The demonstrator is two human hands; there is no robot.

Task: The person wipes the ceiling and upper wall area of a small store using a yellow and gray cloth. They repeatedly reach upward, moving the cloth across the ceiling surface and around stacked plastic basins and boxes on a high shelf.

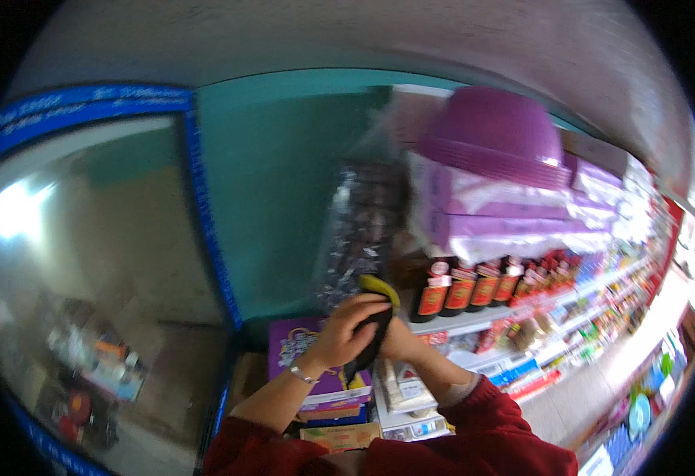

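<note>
My left hand (342, 333) is closed around a soft black item with a yellow edge (371, 342), which looks like cloth, though blur hides its exact kind. Behind that item is my right hand (392, 341), its fingers mostly covered by it, so their grip cannot be made out. Both hands are close together in front of a shop shelf. Just beyond them stands a tall clear plastic pack of dark goods (359, 226). Below my left hand is a purple printed box (294, 345).
Dark bottles with red labels (460, 288) line the shelf (472, 321) at right. Above them lie purple wrapped packs (502, 220) and an upturned purple basin (493, 134). A blue-framed mirror (204, 196) is at left. Flat cartons (341, 437) sit below; an aisle floor (585, 369) runs right.
</note>
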